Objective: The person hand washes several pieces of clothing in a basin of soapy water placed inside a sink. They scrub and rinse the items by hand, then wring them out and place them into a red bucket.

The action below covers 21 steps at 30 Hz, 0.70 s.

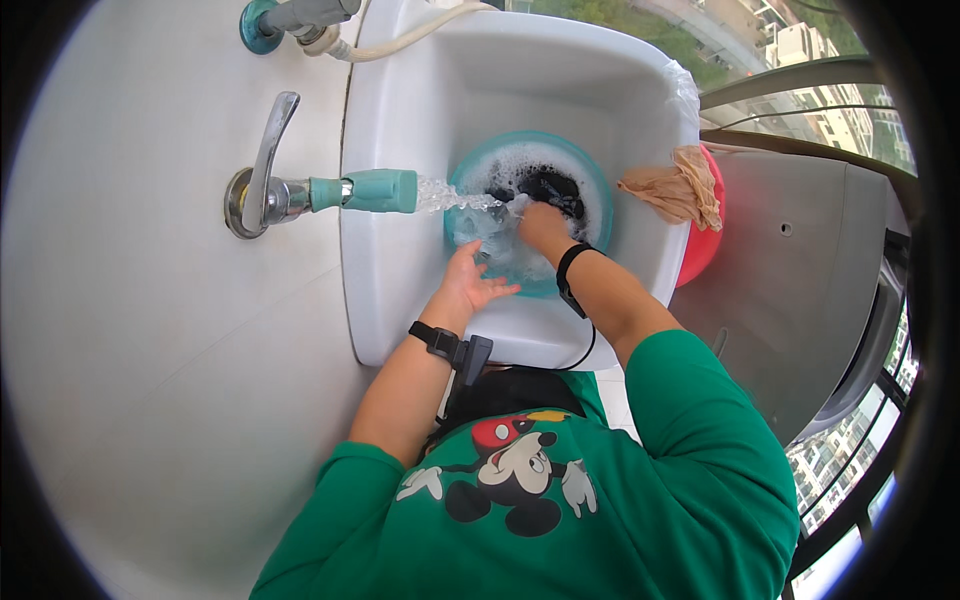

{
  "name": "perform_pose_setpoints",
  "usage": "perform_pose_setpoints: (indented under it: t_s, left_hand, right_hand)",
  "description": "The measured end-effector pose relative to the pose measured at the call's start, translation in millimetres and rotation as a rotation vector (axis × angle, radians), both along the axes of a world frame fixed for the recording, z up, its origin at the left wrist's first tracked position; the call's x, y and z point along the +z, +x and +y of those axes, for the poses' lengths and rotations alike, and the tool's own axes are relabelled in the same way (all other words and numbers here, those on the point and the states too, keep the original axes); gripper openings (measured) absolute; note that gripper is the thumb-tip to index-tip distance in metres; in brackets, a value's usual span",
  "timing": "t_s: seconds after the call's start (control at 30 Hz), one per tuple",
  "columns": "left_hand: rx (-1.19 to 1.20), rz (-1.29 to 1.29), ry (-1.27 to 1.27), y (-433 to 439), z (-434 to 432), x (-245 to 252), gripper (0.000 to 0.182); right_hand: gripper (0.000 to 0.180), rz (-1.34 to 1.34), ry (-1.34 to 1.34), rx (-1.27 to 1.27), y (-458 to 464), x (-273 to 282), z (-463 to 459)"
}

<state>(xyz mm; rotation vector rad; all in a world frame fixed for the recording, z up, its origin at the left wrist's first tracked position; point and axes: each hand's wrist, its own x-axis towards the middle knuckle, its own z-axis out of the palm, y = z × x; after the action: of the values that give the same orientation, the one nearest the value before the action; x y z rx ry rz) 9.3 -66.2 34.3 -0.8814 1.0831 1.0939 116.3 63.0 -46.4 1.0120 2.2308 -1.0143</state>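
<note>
A teal plastic basin point(602, 244) stands inside a white utility sink point(517, 337). Foamy water fills it, and a dark cloth item point(553, 187) lies partly under the suds. My right hand point(544, 226) is curled down at the water over the basin's middle, with something whitish, foam or fabric, at its fingers; its grip is hidden. At the basin's near left rim, my left hand point(474, 279) has its fingers spread and holds nothing. Water pours from a tap with a teal spout extension point(381, 190) and lands just left of my right hand.
A chrome lever handle point(271, 154) rises from the wall-mounted tap. Above it, a second valve point(300, 19) feeds a pale hose point(416, 37). A tan crumpled cloth point(679, 187) drapes over the sink's right rim beside a red basin point(701, 251). A grey appliance point(780, 277) stands farther right.
</note>
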Motion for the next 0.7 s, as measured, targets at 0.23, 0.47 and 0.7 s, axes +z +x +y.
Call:
perform_pose_setpoints:
  t_s: [0.23,0.47,0.7]
  left_hand:
    - [0.055,-0.149,0.209,3.2,10.1,-3.7,0.051]
    - [0.085,0.087,0.318,21.7,28.3,0.7,0.032]
    - [-0.025,0.306,0.153,31.4,40.8,24.9,0.042]
  right_hand:
    - [0.063,0.397,-0.861,-0.742,45.1,149.9,-22.7]
    - [0.055,0.699,-0.429,-0.581,59.1,172.4,-45.0]
    - [0.046,0.635,-0.188,-0.607,23.2,107.6,-30.5]
